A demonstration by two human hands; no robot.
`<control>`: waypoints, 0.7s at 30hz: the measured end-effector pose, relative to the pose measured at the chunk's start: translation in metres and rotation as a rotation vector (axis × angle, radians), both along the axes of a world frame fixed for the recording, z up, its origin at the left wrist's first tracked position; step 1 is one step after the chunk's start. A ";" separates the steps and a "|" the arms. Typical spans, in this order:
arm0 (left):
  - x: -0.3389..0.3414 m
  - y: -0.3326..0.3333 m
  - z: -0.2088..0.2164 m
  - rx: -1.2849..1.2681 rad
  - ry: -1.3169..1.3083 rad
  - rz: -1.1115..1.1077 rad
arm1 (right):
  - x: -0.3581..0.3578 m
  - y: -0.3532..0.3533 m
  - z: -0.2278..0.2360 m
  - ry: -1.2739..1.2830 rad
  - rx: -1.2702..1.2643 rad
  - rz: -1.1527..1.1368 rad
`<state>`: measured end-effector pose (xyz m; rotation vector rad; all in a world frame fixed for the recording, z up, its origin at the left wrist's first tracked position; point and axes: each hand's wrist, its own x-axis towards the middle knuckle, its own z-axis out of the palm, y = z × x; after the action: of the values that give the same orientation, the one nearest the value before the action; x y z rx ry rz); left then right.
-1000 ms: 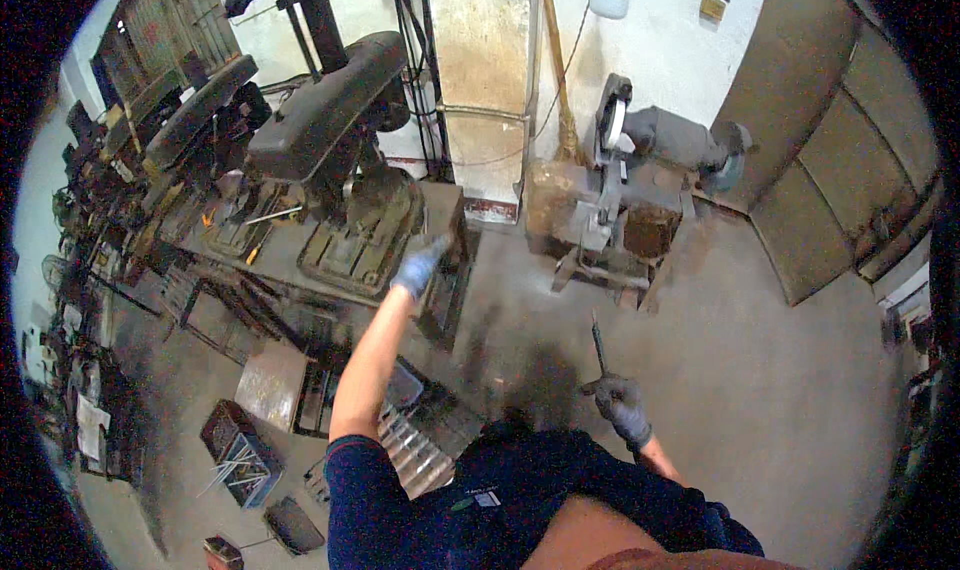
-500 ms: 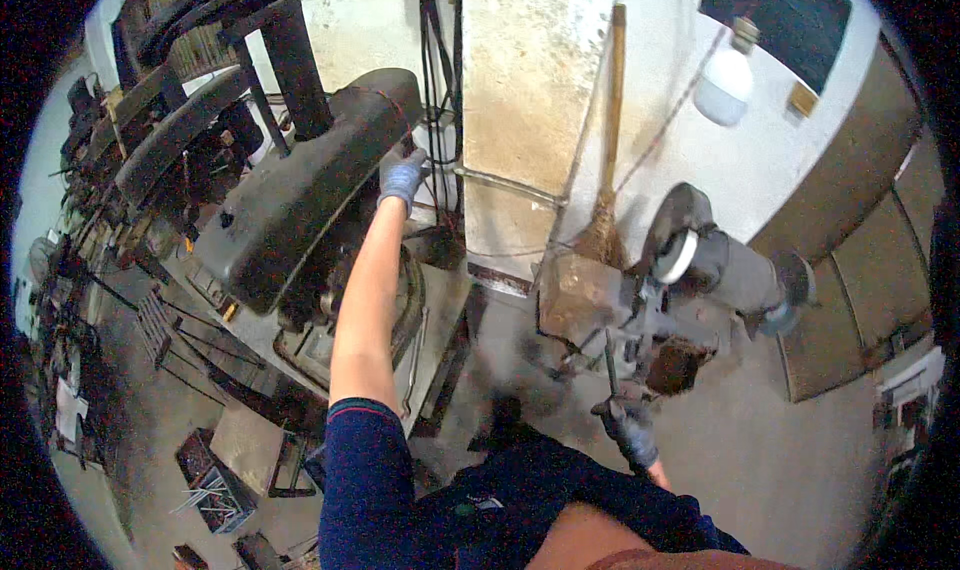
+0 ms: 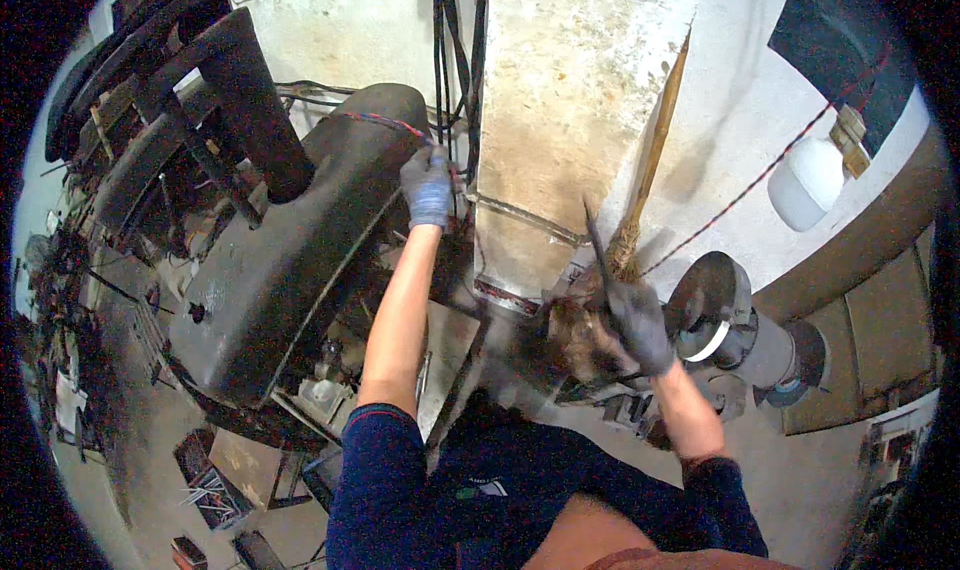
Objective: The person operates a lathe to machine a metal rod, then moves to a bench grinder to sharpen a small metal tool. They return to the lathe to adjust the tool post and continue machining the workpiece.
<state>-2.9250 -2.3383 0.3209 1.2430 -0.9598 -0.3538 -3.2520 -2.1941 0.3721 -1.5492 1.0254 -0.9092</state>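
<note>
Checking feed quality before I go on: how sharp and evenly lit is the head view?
Head view: heavy fisheye bending with black corners; pale pillar brightly lit, dark machine housing in shadow with little detail; left hand fairly sharp, right hand and its thin rod slightly smeared.

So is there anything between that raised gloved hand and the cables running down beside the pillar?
Nothing visible. The left hand is already up against the black cables beside the pale pillar, above the dark machine housing. The right hand is off to the side, gripping a thin dark rod.
</note>
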 end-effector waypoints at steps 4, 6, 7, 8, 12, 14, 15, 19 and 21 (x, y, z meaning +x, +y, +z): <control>-0.034 0.031 0.070 0.019 0.244 -0.180 | 0.076 -0.094 0.070 0.071 -0.132 0.154; -0.056 0.038 0.066 0.068 0.085 -0.254 | 0.113 -0.131 0.093 0.005 -0.189 0.218; -0.067 0.042 0.053 0.030 -0.034 -0.273 | 0.131 -0.151 0.099 0.030 -0.210 0.260; -0.082 0.045 0.038 -0.008 -0.145 -0.305 | 0.143 -0.168 0.101 0.066 -0.230 0.287; -0.114 0.059 -0.040 -0.184 -0.359 -0.392 | 0.180 -0.196 0.088 0.079 0.179 0.590; -0.124 0.073 -0.039 0.160 -0.588 -0.752 | 0.185 -0.200 0.078 0.059 0.376 0.617; -0.127 0.073 -0.049 0.108 -0.726 -0.766 | 0.190 -0.197 0.076 -0.008 0.354 0.569; -0.115 0.061 -0.077 -0.106 -0.759 -0.838 | 0.199 -0.189 0.069 -0.189 0.342 0.480; -0.091 0.059 -0.079 -0.088 -0.551 -0.831 | 0.192 -0.173 0.070 -0.225 0.289 0.348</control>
<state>-3.0158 -2.2793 0.2415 0.8138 -1.9457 -0.6168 -3.0595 -2.3673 0.4422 -1.2956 0.6659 -0.6433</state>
